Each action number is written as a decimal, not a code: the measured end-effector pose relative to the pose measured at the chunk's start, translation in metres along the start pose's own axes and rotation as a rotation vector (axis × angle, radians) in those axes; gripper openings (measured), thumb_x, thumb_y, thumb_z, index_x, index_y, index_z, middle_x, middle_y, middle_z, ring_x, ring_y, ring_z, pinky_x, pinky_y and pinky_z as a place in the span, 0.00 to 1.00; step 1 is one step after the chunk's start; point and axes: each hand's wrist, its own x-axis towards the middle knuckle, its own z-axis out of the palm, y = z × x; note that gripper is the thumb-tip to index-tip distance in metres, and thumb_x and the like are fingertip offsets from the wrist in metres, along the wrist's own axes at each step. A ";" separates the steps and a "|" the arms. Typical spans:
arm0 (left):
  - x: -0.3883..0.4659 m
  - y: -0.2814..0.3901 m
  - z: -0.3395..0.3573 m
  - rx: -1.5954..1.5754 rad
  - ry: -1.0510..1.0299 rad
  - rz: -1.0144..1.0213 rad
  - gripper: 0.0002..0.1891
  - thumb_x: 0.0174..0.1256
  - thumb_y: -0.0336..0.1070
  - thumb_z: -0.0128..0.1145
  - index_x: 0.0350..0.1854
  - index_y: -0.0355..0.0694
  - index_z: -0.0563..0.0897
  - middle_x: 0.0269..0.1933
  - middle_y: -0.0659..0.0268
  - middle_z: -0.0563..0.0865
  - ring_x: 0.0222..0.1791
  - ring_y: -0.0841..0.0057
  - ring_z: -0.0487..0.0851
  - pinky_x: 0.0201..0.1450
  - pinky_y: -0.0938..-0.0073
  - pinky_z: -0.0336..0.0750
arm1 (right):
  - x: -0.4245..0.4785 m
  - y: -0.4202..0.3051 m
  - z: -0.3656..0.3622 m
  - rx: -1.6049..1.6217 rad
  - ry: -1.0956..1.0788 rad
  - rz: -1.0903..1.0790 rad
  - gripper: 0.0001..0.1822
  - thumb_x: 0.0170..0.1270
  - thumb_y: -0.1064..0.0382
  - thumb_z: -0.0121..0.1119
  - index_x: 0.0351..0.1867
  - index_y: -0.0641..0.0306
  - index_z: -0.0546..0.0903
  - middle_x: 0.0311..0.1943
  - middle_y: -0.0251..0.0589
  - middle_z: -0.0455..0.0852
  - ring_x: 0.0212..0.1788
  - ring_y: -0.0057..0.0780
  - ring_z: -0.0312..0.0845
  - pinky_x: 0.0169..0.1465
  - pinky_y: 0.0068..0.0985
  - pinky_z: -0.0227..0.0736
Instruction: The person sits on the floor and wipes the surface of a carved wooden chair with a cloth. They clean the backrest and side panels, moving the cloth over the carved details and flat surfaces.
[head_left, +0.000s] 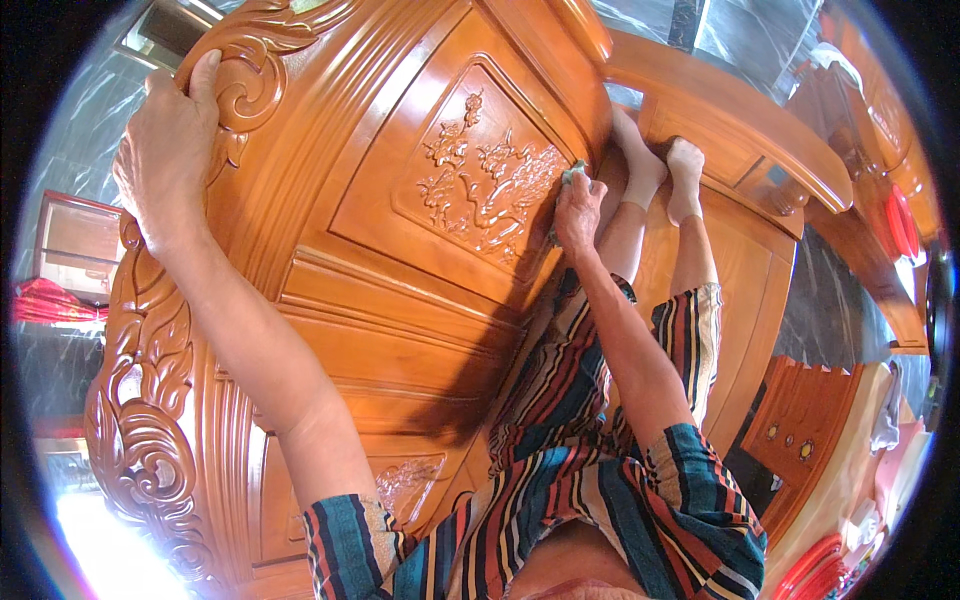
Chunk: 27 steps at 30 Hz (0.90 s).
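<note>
My left hand (169, 150) grips the carved top rail (251, 75) of a varnished wooden sofa. Its thumb lies along the front scrollwork, and its fingers pass behind, partly hidden. A pale green cloth (575, 171) is bunched in my right hand (577, 212). That hand presses at the lower edge of the sofa's back panel (367, 191), beside a raised relief of blossoms and branches (487, 180). My bare feet and striped trousers rest on the wooden seat (739, 247), close along the backrest.
A curved wooden armrest (742, 112) closes off the seat beyond my feet. Across the dark marbled floor (829, 300) stand a wooden cabinet (802, 420) with round inlays and a table edge bearing red items (814, 574). Red cloth (56, 301) shows behind the backrest.
</note>
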 end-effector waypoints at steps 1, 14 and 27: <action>0.001 -0.001 0.000 0.004 -0.007 0.004 0.36 0.66 0.71 0.36 0.51 0.39 0.77 0.45 0.42 0.84 0.51 0.46 0.80 0.52 0.51 0.72 | -0.004 -0.004 -0.001 0.027 -0.004 -0.024 0.14 0.60 0.70 0.53 0.48 0.59 0.72 0.43 0.58 0.70 0.43 0.59 0.72 0.44 0.48 0.72; -0.001 0.004 -0.005 0.040 0.005 0.020 0.34 0.68 0.65 0.39 0.50 0.33 0.78 0.42 0.40 0.84 0.48 0.46 0.82 0.53 0.51 0.74 | -0.065 -0.120 -0.032 0.184 -0.103 -0.553 0.23 0.55 0.73 0.56 0.55 0.66 0.71 0.49 0.55 0.72 0.44 0.53 0.74 0.43 0.40 0.76; -0.006 0.006 -0.006 0.026 0.040 0.014 0.34 0.68 0.66 0.39 0.49 0.36 0.79 0.41 0.43 0.85 0.48 0.49 0.82 0.52 0.53 0.74 | -0.017 -0.060 -0.009 0.024 -0.044 -0.429 0.22 0.58 0.69 0.57 0.56 0.56 0.73 0.49 0.53 0.74 0.42 0.54 0.78 0.37 0.40 0.78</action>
